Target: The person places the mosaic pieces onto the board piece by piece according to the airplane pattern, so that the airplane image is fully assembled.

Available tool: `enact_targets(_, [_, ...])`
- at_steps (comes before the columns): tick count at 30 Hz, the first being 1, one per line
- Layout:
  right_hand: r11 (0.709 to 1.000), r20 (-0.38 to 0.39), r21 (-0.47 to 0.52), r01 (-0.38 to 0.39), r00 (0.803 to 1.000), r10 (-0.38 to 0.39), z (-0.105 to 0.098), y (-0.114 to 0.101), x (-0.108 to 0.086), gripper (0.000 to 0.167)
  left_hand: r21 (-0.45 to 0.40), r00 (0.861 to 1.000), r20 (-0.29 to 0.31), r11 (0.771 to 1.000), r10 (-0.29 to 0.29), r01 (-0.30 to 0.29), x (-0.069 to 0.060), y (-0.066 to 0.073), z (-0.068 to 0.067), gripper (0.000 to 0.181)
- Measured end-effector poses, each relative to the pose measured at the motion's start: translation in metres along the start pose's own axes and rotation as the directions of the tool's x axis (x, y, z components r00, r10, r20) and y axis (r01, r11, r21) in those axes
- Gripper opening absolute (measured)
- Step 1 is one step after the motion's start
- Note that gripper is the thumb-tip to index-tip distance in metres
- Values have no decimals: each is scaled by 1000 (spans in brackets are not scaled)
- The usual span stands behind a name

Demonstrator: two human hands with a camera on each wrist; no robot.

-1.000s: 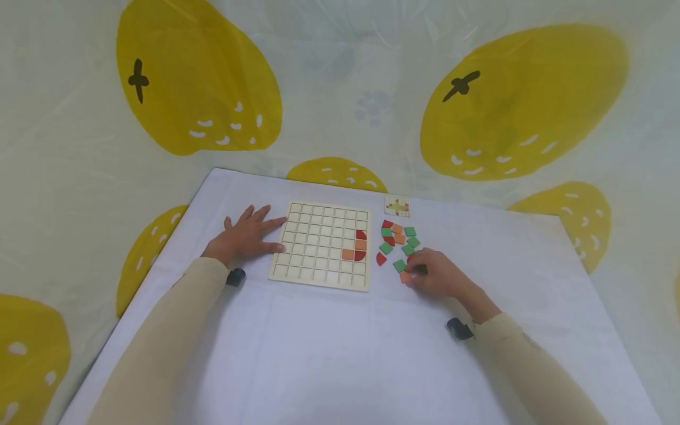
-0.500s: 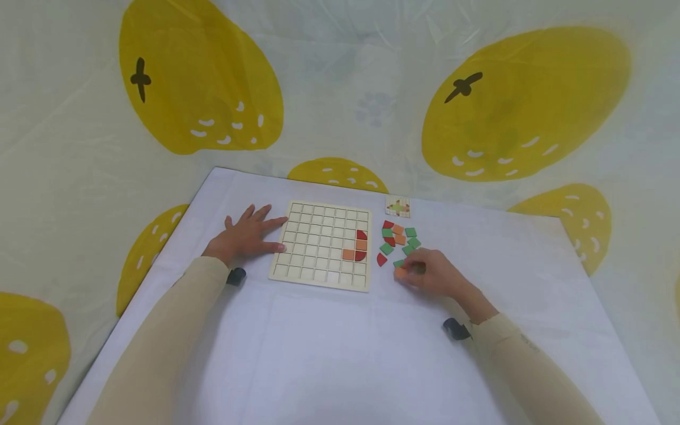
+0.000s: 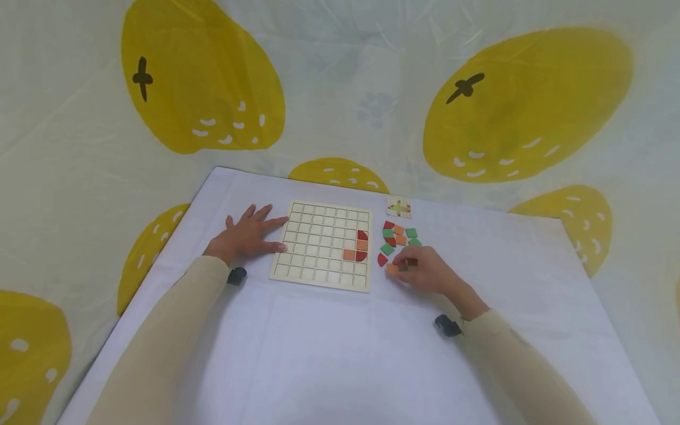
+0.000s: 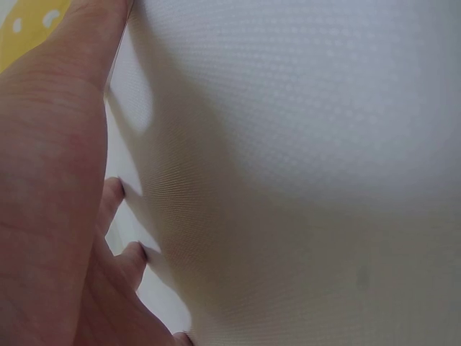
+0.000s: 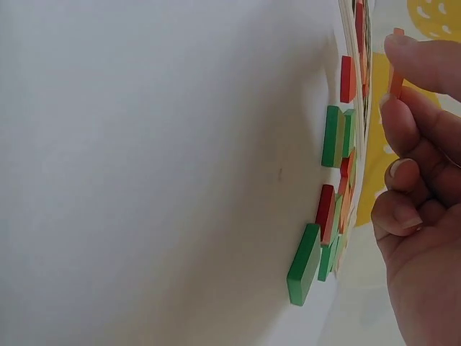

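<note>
A pale wooden grid board (image 3: 319, 245) lies on the table with red quarter-round pieces and orange squares in cells at its right side. My left hand (image 3: 245, 238) has its fingers spread, thumb and index fingertip at the board's left edge; its palm and fingers (image 4: 108, 216) show in the left wrist view. My right hand (image 3: 427, 271) pinches an orange square (image 3: 392, 269) between thumb and finger, right of the board. In the right wrist view that orange piece (image 5: 396, 68) is held edge-on, and the right hand's (image 5: 425, 144) other fingers are curled.
Loose green (image 3: 387, 249), orange (image 3: 401, 241) and red (image 3: 382, 260) pieces lie between the board and the right hand, some partly hidden by it. A small picture card (image 3: 398, 207) lies beyond them. Behind the white table (image 3: 297, 354) hangs a sheet with yellow fruit shapes (image 3: 202, 77).
My right hand has moved left towards the board, carrying the orange square away from its former place near the green pieces. The left hand has stayed at the board's edge.
</note>
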State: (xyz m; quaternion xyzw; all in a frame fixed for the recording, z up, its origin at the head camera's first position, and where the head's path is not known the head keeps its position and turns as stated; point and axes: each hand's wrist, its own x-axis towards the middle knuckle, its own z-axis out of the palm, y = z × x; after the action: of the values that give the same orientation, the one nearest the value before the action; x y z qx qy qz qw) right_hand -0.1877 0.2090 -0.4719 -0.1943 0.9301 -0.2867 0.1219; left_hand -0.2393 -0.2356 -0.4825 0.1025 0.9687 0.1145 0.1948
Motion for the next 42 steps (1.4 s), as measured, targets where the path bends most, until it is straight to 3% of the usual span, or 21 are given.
enact_targets(21, [999, 0, -1, 33, 999, -33, 8, -14, 20, 23, 20, 1000, 9, 1000, -3, 3, 5, -2, 2, 90])
enact_targets(35, [993, -20, 36, 114, 993, -114, 12, -19, 30, 17, 28, 1000, 3, 1000, -13, 13, 3, 0, 0, 90])
enact_targets(42, [995, -9, 2, 101, 995, -101, 17, -25, 36, 21, 26, 1000, 3, 1000, -11, 11, 2, 0, 0, 89])
